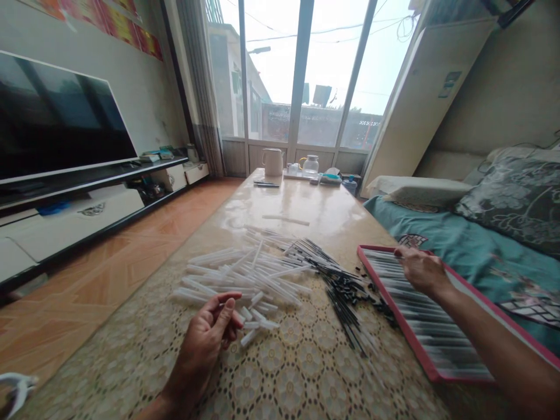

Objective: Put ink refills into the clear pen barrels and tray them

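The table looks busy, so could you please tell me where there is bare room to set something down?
Bare patches: the near part of the table, between the left hand and the black rods, and a farther stretch between the lone white tube and the slim item. Crowded: the middle, with white tubes, and small black pieces beside the pink-rimmed tray.

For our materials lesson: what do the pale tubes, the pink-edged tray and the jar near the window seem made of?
Pale tubes: probably plastic, smooth; they look translucent.
Pink-edged tray: perhaps plastic or coated board; its rim is evenly coloured and fairly matt.
Jar: likely glass, glossy and see-through; possibly clear plastic.
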Available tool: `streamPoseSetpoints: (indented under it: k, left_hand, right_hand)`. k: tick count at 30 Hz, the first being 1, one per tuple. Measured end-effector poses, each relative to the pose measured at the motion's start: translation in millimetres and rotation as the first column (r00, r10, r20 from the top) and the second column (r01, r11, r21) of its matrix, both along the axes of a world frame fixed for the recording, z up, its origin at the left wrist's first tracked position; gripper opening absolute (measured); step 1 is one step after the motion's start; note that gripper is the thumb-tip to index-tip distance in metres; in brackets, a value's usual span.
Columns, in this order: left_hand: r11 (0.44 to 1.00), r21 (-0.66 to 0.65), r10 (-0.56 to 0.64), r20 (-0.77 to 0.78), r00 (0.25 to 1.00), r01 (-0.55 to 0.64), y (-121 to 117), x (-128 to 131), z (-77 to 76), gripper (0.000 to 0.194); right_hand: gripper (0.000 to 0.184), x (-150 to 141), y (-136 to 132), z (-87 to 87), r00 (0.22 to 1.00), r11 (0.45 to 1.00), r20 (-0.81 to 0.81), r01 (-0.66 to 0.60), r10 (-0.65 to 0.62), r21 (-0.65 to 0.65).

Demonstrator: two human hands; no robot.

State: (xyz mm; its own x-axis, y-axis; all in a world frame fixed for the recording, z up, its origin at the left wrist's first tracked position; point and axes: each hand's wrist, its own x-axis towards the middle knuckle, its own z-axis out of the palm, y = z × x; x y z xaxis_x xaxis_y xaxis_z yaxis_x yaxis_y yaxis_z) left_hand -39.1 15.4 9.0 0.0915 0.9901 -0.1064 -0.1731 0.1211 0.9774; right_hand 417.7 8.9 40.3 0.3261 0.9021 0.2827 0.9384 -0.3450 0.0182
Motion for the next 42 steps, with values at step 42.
streamPoseSetpoints:
  k: [42]
  left_hand:
    - [0.799, 0.529, 0.108, -0.595, 0.797, 0.287, -16.0, 0.5, -2.5, 0.030]
  right_hand:
    - [0.010, -262.0, -72.6, -12.6, 0.587, 0.791, -0.539, -0.526, 0.604, 0.314]
